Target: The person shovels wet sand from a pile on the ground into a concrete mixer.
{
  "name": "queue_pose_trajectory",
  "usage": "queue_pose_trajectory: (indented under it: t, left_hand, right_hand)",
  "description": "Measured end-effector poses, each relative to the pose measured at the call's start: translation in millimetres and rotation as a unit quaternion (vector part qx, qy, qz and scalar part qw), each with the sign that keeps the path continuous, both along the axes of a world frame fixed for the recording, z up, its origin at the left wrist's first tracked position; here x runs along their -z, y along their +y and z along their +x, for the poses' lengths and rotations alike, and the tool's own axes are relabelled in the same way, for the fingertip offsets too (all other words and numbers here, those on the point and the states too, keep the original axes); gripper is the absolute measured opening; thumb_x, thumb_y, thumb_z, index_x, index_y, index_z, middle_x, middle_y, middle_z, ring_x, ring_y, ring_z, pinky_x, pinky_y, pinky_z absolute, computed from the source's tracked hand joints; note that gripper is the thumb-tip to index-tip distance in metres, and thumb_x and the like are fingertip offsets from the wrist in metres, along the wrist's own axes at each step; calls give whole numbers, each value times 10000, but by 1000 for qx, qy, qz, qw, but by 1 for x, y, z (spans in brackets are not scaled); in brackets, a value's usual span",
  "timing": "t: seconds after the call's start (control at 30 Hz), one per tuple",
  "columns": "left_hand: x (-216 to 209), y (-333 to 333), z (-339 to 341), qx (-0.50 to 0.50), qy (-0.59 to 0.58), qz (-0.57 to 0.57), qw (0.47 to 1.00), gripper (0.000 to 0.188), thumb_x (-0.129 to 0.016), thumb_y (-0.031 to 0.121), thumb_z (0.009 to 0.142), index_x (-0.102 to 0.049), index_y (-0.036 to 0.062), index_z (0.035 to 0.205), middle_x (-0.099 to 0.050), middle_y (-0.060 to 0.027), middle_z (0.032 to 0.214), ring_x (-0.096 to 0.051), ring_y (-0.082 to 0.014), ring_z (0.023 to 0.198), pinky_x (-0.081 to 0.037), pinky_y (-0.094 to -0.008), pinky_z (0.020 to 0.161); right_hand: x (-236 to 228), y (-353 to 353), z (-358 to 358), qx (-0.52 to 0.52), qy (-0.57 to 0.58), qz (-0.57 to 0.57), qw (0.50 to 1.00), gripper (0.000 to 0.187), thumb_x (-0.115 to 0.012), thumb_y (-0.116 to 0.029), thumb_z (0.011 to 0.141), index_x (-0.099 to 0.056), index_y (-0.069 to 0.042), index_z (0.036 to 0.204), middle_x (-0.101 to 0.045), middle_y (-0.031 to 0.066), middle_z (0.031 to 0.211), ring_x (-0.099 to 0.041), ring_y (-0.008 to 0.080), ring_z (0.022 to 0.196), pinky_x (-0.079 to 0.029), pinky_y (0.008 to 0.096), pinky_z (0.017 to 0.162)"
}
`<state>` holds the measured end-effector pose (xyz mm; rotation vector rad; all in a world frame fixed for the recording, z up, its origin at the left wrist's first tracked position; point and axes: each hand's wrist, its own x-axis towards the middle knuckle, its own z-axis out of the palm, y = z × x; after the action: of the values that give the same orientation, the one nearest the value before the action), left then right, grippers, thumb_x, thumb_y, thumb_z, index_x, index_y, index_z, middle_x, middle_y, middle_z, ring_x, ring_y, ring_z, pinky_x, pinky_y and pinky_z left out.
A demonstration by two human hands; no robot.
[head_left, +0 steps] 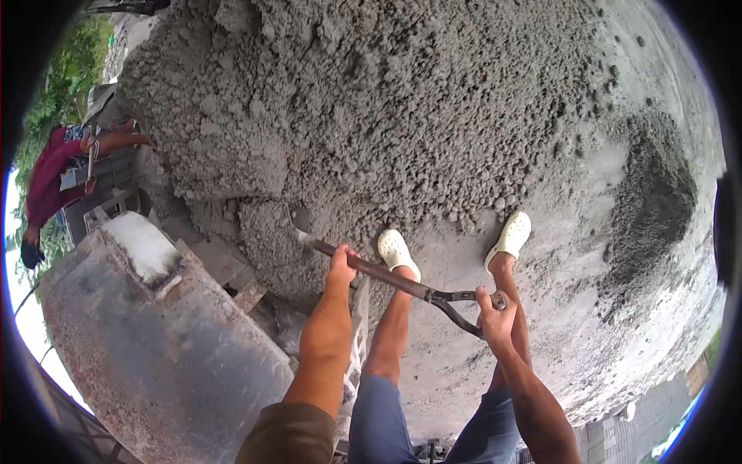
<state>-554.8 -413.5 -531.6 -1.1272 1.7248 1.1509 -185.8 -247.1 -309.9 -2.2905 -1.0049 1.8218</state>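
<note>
A shovel (385,275) lies slantwise across the middle of the view, in front of my legs. My left hand (342,264) is closed round its shaft, low down near the blade. At the other end my right hand (496,311) grips the dark D-shaped handle. The blade is mostly hidden in the grey, lumpy mix (267,243) at the edge of a large heap of wet mortar or concrete (371,100). Both hands are shut on the same shovel.
My feet stand in pale clogs (398,253) at the heap's near edge. To the left sits a large rusty metal machine part (162,348) beside broken blocks (220,263). Another person in a maroon top (50,174) stands far left, holding a tool. A darker pile (653,205) lies right.
</note>
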Motion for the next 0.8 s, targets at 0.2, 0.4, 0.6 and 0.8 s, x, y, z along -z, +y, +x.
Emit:
queue_pose_trajectory:
  t: [0.2,0.4,0.6,0.8]
  left_hand:
    - [-97,85,144,8,-80,29,996,193,-596,129,904,-471,106,760,-470,-16,660,-514,-189,600,-514,-392,596]
    - [-235,176,205,60,-50,62,995,130,-663,159,852,-540,117,859,-510,-33,762,-552,-225,710,-527,-407,734]
    - [-334,250,237,128,4,192,973,290,-805,198,759,-581,87,905,-536,-5,790,-557,-148,672,-467,-320,615]
    - [-339,191,252,-2,53,68,996,298,-696,286,862,-471,160,712,-468,25,615,-510,-135,559,-460,-310,580]
  right_hand:
    - [-60,34,176,132,-49,-25,990,405,-692,-358,888,-524,-63,667,-509,46,503,-475,158,367,-396,326,347]
    - [-116,61,269,238,6,-236,942,450,-641,-476,900,-489,-89,727,-469,45,513,-482,175,395,-418,349,365]
    - [-99,46,328,253,124,-412,866,513,-624,-610,879,-457,-129,814,-439,30,512,-452,179,389,-412,344,385]
    - [-201,63,285,242,1,-185,953,467,-597,-526,930,-455,-111,770,-420,22,505,-451,164,364,-402,324,348]
